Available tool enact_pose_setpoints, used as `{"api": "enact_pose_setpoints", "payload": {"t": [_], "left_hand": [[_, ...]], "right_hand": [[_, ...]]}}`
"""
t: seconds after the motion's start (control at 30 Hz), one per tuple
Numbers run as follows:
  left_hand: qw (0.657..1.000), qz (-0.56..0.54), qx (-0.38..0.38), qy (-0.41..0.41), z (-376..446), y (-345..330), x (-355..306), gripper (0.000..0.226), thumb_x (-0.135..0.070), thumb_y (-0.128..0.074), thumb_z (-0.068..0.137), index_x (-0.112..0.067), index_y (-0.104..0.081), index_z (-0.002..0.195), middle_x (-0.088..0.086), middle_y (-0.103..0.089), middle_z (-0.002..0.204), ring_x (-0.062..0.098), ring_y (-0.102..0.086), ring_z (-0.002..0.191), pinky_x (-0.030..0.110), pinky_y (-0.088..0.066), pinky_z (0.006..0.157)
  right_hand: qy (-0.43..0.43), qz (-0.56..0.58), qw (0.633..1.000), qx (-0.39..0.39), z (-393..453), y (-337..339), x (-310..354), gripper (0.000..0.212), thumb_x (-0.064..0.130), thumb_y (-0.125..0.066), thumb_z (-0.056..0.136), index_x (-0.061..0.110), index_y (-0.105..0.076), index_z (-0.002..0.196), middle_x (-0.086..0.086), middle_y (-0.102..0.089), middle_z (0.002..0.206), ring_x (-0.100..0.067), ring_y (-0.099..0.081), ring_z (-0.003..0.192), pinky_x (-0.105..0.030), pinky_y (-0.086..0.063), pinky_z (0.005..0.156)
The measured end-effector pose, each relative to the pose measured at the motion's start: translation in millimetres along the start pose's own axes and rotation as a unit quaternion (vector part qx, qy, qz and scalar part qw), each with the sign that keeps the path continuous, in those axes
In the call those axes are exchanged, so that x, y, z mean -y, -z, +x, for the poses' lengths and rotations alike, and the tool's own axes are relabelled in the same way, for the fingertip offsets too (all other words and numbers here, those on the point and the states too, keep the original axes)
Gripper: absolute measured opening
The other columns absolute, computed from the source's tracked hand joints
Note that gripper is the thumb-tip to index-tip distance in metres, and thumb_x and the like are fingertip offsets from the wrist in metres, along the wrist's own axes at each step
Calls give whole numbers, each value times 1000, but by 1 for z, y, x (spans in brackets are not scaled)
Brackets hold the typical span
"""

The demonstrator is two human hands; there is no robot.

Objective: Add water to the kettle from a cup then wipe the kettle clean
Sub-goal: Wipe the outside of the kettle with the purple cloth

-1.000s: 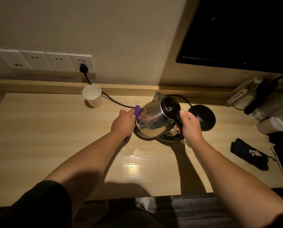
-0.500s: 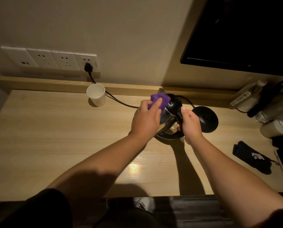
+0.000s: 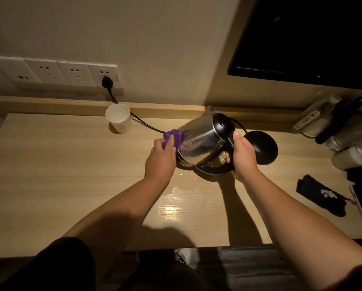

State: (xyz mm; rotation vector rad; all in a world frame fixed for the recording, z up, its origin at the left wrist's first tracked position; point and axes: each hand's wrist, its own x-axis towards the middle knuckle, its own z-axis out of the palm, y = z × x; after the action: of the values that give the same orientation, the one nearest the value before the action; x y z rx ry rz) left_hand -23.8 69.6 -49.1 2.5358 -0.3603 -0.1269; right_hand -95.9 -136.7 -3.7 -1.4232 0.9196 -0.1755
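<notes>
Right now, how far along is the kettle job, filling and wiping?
Filling looks done: the paper cup stands apart by the wall. I can't see inside the kettle. Wiping is in hand: the right hand grips the handle of the tilted kettle, and the left hand presses a purple cloth against its side. Left: finish wiping, return it to the base.

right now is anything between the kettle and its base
Nothing visible. The kettle, tilted in the right hand, sits just left of the black base, with only bare desk between them.
</notes>
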Motion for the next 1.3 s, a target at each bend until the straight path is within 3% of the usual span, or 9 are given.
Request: {"api": "enact_pose_setpoints", "payload": {"t": [0.1,0.27,0.37,0.5,0.67,0.97,1.2,1.3], "left_hand": [[999,-15,11,34,9,2,4,43,-32,-43,102,-21,-32,142,4,-48,128,13,-57,92,24,-48,66],[999,-37,-6,14,14,5,-15,45,-33,-45,101,-26,-32,144,1,-39,136,11,-52,99,19,-38,66],[997,-43,-36,-49,8,10,-44,44,-34,-47,100,-28,-34,142,-1,-40,134,6,-50,95,16,-41,63],[979,27,-70,-191,2,8,-80,50,-31,-51,97,-24,-36,145,10,-43,135,22,-54,110,31,-54,75],[966,114,-54,-227,3,3,-71,62,-29,-56,95,-22,-26,148,15,-43,137,29,-50,117,37,-55,82],[984,144,-7,-101,-8,2,-1,60,-27,-54,97,-20,-23,148,13,-45,134,21,-54,108,28,-52,78],[991,120,6,-61,1,4,-6,52,-30,-48,100,-21,-26,147,10,-45,134,20,-55,106,30,-54,78],[991,102,-13,-87,0,10,-19,52,-31,-49,100,-22,-29,147,10,-43,137,21,-54,109,29,-53,77]], "right_hand": [[-3,6,1000,-3,-1,-1,2,38,50,-45,100,16,-64,105,-6,-54,72,-14,-50,56,-31,-44,57],[-41,42,998,-36,-5,-1,1,40,50,-45,100,17,-66,103,-3,-55,65,-12,-50,53,-28,-45,55],[-32,28,998,-52,-7,-5,-2,42,51,-44,100,15,-67,101,-3,-54,64,-13,-50,55,-30,-46,57],[-8,0,997,-76,-8,-12,-1,47,51,-40,100,13,-66,95,-4,-56,65,-13,-52,56,-33,-47,59],[5,-28,996,-86,-9,-17,2,46,50,-40,101,13,-65,92,-7,-58,71,-15,-56,62,-34,-49,64],[-37,42,997,-55,-4,-10,7,45,50,-45,100,10,-64,99,-3,-53,63,-12,-49,51,-30,-45,55],[-40,34,996,-72,3,-13,14,45,52,-46,98,11,-65,99,-7,-57,75,-14,-52,57,-30,-48,60],[-36,24,996,-79,3,-14,14,47,52,-45,98,10,-65,98,-8,-56,75,-15,-54,60,-32,-49,61]]}}
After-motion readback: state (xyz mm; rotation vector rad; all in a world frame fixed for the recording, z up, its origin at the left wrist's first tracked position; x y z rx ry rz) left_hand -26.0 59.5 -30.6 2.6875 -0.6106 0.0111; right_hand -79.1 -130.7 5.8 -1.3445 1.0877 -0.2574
